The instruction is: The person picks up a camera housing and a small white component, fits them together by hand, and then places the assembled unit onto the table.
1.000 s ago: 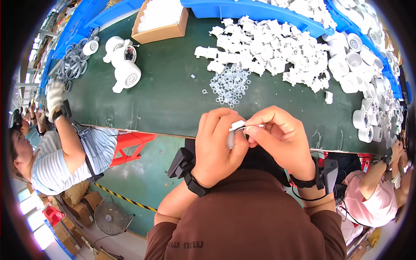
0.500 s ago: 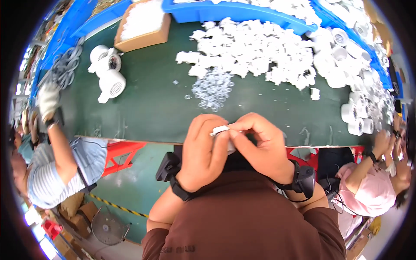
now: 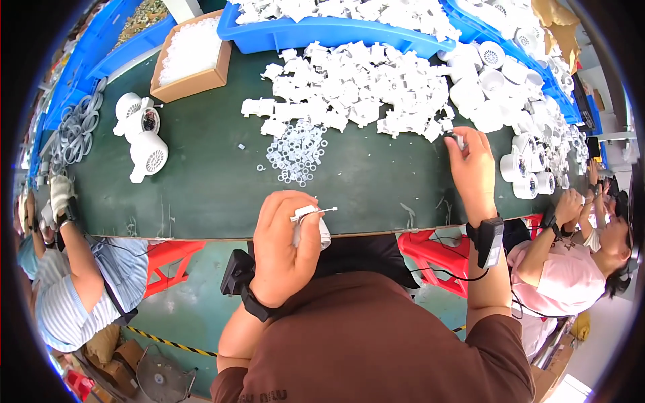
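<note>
My left hand is closed around a white plastic part just in front of the table's near edge. A thin white rod sticks out past its thumb to the right. My right hand reaches out over the table to the right end of a heap of white plastic parts. Its thumb and fingers close on a small white piece, mostly hidden by the fingers. Small clear rings lie piled between the heap and my left hand.
White round housings with grilles stand at left and in a stack at right. A cardboard box, grey rings and blue bins line the back. Co-workers sit on both sides, one gloved hand at the left.
My right hand has left the part in my left hand and moved far right to a small white piece. My left hand keeps its part, with the rod now showing. The view has shifted right.
</note>
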A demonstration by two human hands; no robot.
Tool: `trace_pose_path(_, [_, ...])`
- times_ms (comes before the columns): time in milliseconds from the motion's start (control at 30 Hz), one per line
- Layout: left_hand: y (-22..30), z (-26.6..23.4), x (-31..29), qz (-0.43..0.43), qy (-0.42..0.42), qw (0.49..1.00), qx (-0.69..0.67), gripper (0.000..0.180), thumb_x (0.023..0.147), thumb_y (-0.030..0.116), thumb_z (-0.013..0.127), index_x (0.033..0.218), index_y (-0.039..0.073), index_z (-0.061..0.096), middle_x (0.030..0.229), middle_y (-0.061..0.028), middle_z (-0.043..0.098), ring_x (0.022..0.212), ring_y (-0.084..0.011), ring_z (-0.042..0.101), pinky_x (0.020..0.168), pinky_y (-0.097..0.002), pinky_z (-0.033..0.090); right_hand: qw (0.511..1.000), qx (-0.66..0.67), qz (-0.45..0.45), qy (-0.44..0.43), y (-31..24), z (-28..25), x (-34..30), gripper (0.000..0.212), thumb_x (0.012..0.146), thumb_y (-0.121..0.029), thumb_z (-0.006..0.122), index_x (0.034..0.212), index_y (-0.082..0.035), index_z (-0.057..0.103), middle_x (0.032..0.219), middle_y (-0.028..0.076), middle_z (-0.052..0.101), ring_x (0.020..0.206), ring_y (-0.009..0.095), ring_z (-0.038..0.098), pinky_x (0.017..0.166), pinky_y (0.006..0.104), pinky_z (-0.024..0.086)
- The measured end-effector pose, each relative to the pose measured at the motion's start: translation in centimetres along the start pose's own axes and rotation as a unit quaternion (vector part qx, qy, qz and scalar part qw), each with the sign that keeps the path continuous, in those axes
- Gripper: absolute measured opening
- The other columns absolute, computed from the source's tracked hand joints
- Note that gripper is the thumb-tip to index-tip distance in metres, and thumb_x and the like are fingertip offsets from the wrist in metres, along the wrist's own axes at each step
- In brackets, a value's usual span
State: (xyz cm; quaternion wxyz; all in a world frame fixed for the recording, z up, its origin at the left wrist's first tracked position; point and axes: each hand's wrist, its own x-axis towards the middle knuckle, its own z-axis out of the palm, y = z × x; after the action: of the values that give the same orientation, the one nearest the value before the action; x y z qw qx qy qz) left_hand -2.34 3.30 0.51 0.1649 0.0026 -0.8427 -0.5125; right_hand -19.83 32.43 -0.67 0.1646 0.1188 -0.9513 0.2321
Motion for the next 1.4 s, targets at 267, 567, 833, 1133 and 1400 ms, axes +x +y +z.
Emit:
trace_pose_path(267, [0.4, -0.8, -1.1, -0.078, -0.008, 0.991, -0.112, 0.018, 0.102, 0.007, 0.05, 0.1, -0.004, 0.064, 0.111, -0.0128, 0.064, 0.089, -0.017, 0.061, 0.079, -0.03, 0.05, 0.871, 0.43, 0.15, -0.185, -5.1, -2.1, -1.3, 0.007, 0.101, -0.006, 0.062, 0.107, -0.003, 0.062, 0.094, 0.005, 0.07, 0.085, 0.012, 0.068, 0.074, 0.0277, 0.054])
trace_pose_path(567, [1.5, -0.7, -0.6, -0.111, -0.115, 0.947, -0.279, 0.027, 0.106, 0.018, 0.048, 0.099, 0.0, 0.067, 0.116, -0.0123, 0.063, 0.1, -0.0176, 0.06, 0.086, -0.0316, 0.048, 0.715, 0.643, 0.057, -0.27, -13.6, 1.2, -6.7, 0.018, 0.098, 0.005, 0.062, 0.114, -0.004, 0.057, 0.13, 0.014, 0.059, 0.107, 0.015, 0.061, 0.093, 0.0322, 0.053])
trace_pose_path(833, [0.7, -3.3, -0.6, -0.053, -0.17, 0.973, -0.145, 0.014, 0.1, 0.01, 0.056, 0.099, 0.001, 0.066, 0.1, -0.0107, 0.067, 0.089, -0.0232, 0.061, 0.081, -0.0352, 0.049, 0.822, 0.345, -0.313, -0.328, -13.4, -0.1, -3.5, 0.038, 0.082, 0.009, 0.072, 0.118, -0.003, 0.068, 0.115, 0.01, 0.066, 0.096, 0.029, 0.066, 0.081, 0.0362, 0.055])
trace_pose_path(1133, [-0.1, -1.7, -1.2, -0.098, 0.043, 0.992, -0.07, 0.013, 0.098, 0.013, 0.061, 0.1, 0.002, 0.067, 0.115, -0.0157, 0.072, 0.091, -0.0328, 0.065, 0.084, -0.0405, 0.051, 0.794, 0.492, -0.09, -0.346, -14.5, -0.4, -4.5, 0.037, 0.088, 0.01, 0.065, 0.125, 0.001, 0.064, 0.122, 0.012, 0.064, 0.105, 0.02, 0.068, 0.089, 0.0332, 0.055])
trace_pose_path(1400, [0.7, -0.8, -0.9, -0.026, 0.089, 0.991, 0.095, 0.023, 0.095, 0.006, 0.059, 0.116, 0.001, 0.066, 0.11, -0.015, 0.071, 0.098, -0.0347, 0.062, 0.086, -0.0419, 0.05, 0.732, 0.6, 0.022, -0.324, -17.1, 1.8, -6.9, 0.037, 0.094, 0.005, 0.068, 0.13, 0.002, 0.061, 0.116, 0.009, 0.071, 0.109, 0.016, 0.069, 0.093, 0.0304, 0.056])
